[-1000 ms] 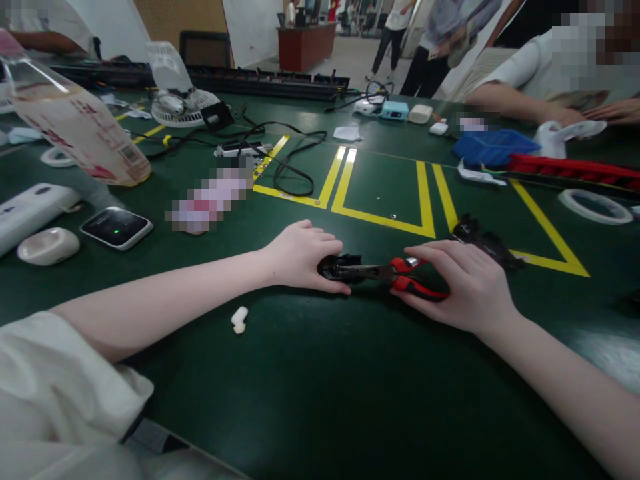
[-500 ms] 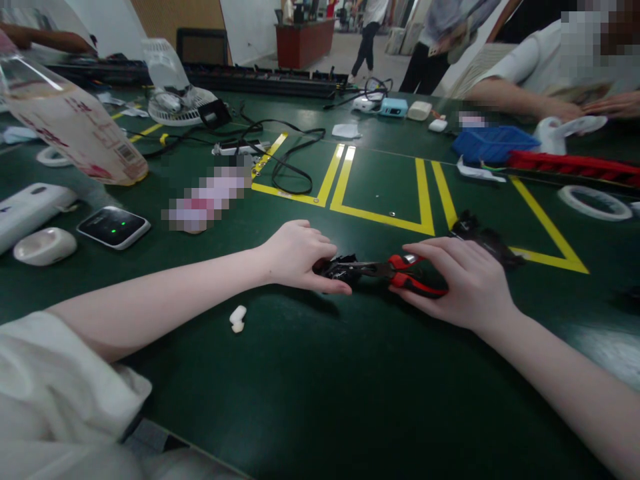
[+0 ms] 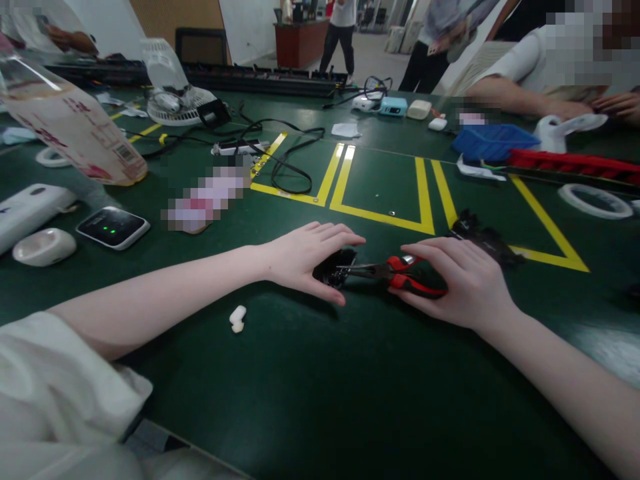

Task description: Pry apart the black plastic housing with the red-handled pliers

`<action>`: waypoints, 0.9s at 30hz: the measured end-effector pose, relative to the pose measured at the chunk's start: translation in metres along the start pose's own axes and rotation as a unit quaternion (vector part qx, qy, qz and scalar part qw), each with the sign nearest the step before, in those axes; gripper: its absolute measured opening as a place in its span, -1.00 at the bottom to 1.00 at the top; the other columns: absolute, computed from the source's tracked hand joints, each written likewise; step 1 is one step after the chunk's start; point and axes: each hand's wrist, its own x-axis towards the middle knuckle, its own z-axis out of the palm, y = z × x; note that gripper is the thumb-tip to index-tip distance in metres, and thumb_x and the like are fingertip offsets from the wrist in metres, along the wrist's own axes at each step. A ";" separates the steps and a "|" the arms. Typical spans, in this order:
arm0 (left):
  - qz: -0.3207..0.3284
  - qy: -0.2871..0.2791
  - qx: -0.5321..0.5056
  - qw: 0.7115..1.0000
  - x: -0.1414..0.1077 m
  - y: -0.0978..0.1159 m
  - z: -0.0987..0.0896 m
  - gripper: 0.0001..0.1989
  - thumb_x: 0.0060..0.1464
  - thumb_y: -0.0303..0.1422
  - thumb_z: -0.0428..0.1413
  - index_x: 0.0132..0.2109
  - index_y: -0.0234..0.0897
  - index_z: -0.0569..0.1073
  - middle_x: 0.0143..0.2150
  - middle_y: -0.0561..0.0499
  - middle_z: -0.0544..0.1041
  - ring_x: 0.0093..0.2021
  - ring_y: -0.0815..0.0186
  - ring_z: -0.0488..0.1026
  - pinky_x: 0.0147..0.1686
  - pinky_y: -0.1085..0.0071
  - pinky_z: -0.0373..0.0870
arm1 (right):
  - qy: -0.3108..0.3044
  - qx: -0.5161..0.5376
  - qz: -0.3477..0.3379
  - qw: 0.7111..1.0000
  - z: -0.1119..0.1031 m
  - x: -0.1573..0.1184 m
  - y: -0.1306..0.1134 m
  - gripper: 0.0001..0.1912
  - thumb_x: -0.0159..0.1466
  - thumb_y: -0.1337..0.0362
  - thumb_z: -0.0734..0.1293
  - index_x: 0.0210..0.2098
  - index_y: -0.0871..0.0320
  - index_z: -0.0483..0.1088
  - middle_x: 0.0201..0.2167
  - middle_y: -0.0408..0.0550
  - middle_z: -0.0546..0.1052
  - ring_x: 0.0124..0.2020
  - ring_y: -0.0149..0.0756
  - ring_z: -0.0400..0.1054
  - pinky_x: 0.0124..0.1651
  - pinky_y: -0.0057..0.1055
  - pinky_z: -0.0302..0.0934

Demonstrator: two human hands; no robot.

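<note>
My right hand (image 3: 457, 280) grips the red and black handles of long-nose pliers (image 3: 395, 272), whose jaws point left. The jaw tips reach a small black part (image 3: 341, 268); whether they clamp it cannot be made out. Around that part, my left hand (image 3: 307, 261) has its fingers and thumb stretched apart, the palm close behind it. Beyond my right hand lies a jagged black piece (image 3: 483, 239) on the green table (image 3: 350, 387). A small white earbud-like item (image 3: 238, 319) rests near my left forearm.
At left stand a drink bottle (image 3: 80, 127), a black-screened device (image 3: 113, 228) and a white case (image 3: 45, 247). A white fan (image 3: 183, 107) and black cables (image 3: 295, 185) lie farther back. At right are a blue tray (image 3: 493, 143), a red strip (image 3: 575, 164) and a tape roll (image 3: 595, 201). A co-worker's arm (image 3: 525, 100) rests beyond.
My left hand's fingers have spread away from the black part, which they pressed closer around before. The pliers and my right hand have barely moved. A person in the background has stepped left.
</note>
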 end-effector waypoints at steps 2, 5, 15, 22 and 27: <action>0.009 -0.020 0.013 1.000 0.001 0.000 0.001 -0.10 0.03 0.14 0.20 0.33 -0.29 0.15 0.23 -0.24 0.37 0.20 -0.01 0.34 0.12 0.16 0.26 | -0.001 0.001 -0.002 1.000 0.000 0.000 0.000 -0.53 0.20 0.05 0.40 -0.02 0.24 0.39 -0.21 0.18 0.57 -0.22 -0.04 0.49 -0.27 -0.18 0.34; 0.013 -0.021 0.030 0.999 0.002 -0.001 0.002 -0.18 0.07 0.10 0.20 0.30 -0.31 0.22 0.20 -0.22 0.40 0.15 0.03 0.36 0.09 0.19 0.28 | -0.005 0.002 -0.007 1.000 0.001 -0.001 0.001 -0.52 0.20 0.04 0.40 -0.03 0.25 0.39 -0.21 0.19 0.57 -0.21 -0.05 0.49 -0.26 -0.18 0.35; 0.000 0.008 0.065 0.998 0.000 0.004 0.004 -0.23 -0.02 0.17 0.21 0.14 -0.32 0.37 0.05 -0.20 0.48 0.04 0.05 0.44 -0.07 0.23 0.35 | -0.004 0.011 -0.013 1.000 -0.001 0.002 -0.002 -0.52 0.18 0.05 0.42 -0.04 0.26 0.41 -0.22 0.17 0.58 -0.23 -0.07 0.49 -0.26 -0.21 0.33; -0.012 0.010 0.092 0.996 -0.001 0.007 0.005 -0.24 0.01 0.18 0.18 0.14 -0.33 0.36 0.07 -0.18 0.48 0.05 0.08 0.44 -0.08 0.25 0.33 | -0.006 0.006 -0.032 0.999 -0.001 0.002 -0.002 -0.55 0.22 0.05 0.39 -0.03 0.23 0.39 -0.23 0.15 0.58 -0.25 -0.10 0.49 -0.26 -0.22 0.34; -0.016 0.009 0.092 0.996 -0.001 0.009 0.005 -0.24 0.02 0.17 0.18 0.15 -0.33 0.35 0.08 -0.19 0.47 0.05 0.09 0.43 -0.06 0.25 0.33 | -0.008 0.004 -0.034 0.999 -0.001 0.002 -0.002 -0.58 0.21 0.07 0.39 -0.07 0.24 0.40 -0.25 0.13 0.58 -0.27 -0.15 0.47 -0.27 -0.26 0.34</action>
